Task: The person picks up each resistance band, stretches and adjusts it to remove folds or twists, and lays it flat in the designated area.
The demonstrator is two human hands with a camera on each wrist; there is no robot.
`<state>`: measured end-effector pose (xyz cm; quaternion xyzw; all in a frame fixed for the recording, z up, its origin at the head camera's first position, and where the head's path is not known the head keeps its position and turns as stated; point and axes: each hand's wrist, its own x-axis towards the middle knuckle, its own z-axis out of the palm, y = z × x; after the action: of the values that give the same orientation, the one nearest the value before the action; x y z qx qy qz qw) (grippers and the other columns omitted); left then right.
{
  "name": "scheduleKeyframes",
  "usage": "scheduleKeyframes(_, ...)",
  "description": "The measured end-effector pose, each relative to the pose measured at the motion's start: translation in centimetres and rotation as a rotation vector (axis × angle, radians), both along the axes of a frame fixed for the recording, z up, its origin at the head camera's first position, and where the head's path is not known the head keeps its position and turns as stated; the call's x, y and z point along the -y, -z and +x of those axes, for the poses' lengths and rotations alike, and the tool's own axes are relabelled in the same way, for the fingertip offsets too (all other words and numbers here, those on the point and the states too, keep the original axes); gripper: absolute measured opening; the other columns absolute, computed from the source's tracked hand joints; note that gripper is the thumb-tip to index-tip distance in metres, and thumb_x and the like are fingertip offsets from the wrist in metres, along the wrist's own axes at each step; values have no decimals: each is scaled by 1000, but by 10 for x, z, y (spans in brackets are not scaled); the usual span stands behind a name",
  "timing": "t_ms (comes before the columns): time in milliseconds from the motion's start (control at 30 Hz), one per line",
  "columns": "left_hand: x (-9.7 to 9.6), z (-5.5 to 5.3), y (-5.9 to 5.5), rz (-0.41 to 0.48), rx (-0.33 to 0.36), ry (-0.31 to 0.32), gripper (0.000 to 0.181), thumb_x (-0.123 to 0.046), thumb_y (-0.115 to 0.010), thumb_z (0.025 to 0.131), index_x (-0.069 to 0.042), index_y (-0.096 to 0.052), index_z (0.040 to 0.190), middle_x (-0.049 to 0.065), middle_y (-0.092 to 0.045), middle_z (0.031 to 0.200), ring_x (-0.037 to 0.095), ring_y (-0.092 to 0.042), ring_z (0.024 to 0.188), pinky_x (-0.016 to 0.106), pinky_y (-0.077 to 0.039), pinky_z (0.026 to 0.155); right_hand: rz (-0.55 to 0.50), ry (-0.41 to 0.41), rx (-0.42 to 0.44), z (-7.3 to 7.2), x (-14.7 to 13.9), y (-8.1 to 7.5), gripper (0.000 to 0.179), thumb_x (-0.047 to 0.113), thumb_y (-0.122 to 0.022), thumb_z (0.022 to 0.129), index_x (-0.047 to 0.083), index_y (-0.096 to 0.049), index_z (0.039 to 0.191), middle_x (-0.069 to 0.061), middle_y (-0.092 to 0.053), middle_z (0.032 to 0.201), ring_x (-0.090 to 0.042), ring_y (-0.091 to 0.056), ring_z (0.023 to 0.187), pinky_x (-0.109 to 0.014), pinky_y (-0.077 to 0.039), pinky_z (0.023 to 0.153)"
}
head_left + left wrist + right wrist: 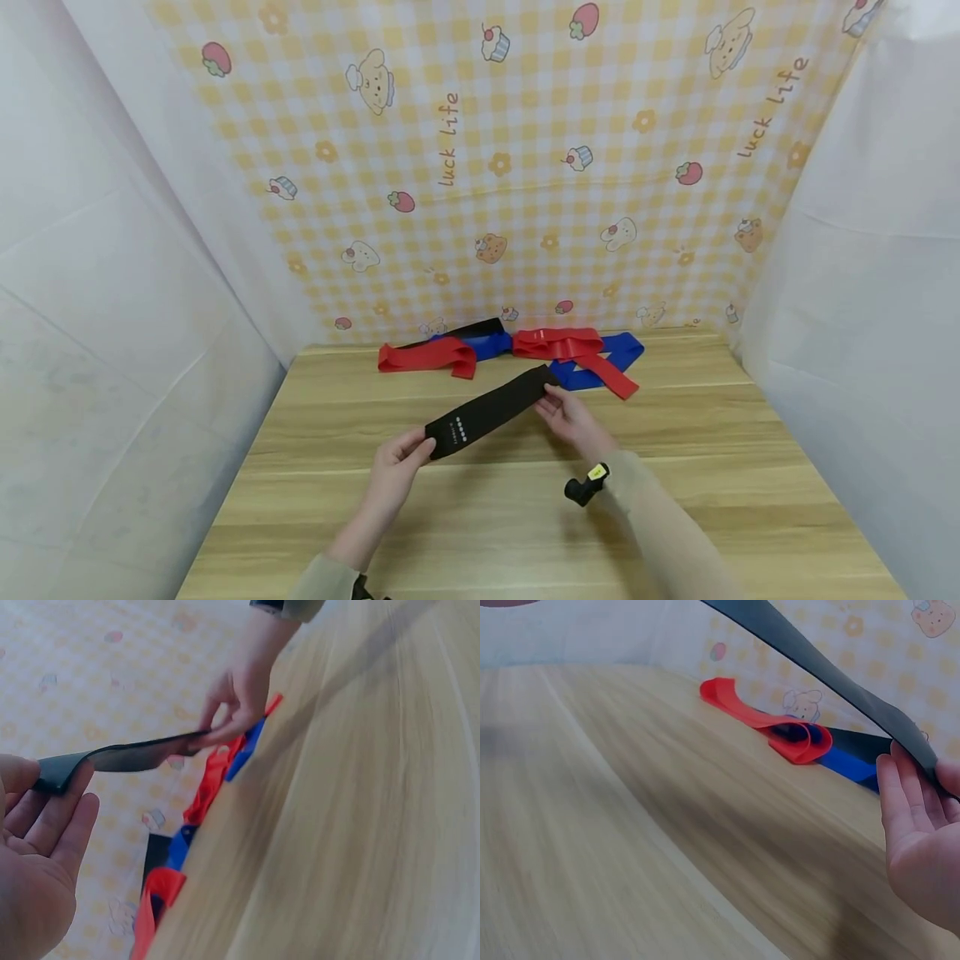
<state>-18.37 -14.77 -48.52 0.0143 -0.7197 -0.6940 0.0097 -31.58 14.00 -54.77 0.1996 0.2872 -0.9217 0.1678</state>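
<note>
Between my two hands a black resistance band (491, 410) with white dots and small print near its left end is stretched flat above the table. My left hand (401, 457) pinches the left end between thumb and fingers. At the other, higher end, my right hand (567, 417) pinches the band the same way, thumb on top and fingers beneath. The left wrist view shows the band (131, 756) sagging slightly between the hands. Seen from the right wrist, the band (832, 679) runs as a dark strip up to the left, clear of the wood.
Along the table's back edge lie a red band (427, 357), a blue band (487, 343) and another black band (472, 331). To their right are a looped red band (558, 343) and a blue one (622, 350). Behind rises a checked cloth (510, 208); white sheets (112, 292) flank the wooden table (487, 533).
</note>
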Motion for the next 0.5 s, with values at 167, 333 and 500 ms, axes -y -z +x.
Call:
scheduleKeyframes(167, 12, 2, 16, 21, -2, -41, 28, -3, -62, 93, 13, -62, 116, 21, -65, 110, 10, -65, 90, 25, -53, 79, 58, -44, -27, 2, -2, -1, 62, 3, -47, 101, 2, -13, 153, -10, -69, 86, -20, -68, 80, -40, -28, 109)
scheduleKeyframes(333, 20, 6, 31, 71, 5, -62, 27, 0, -60, 94, 18, -59, 114, 22, -63, 108, 12, -66, 84, 28, -55, 77, 136, -84, -39, 3, 0, 0, 61, 3, -50, 100, 0, -18, 151, -12, -69, 88, -21, -68, 83, -41, -38, 101)
scheduleKeyframes(500, 24, 9, 37, 130, -15, -46, 27, 4, -59, 93, 23, -56, 112, 24, -60, 109, 19, -69, 78, 34, -57, 72, 200, -115, -81, 2, 2, -1, 58, 3, -50, 100, 1, -19, 149, -8, -69, 84, -18, -68, 78, -39, -49, 92)
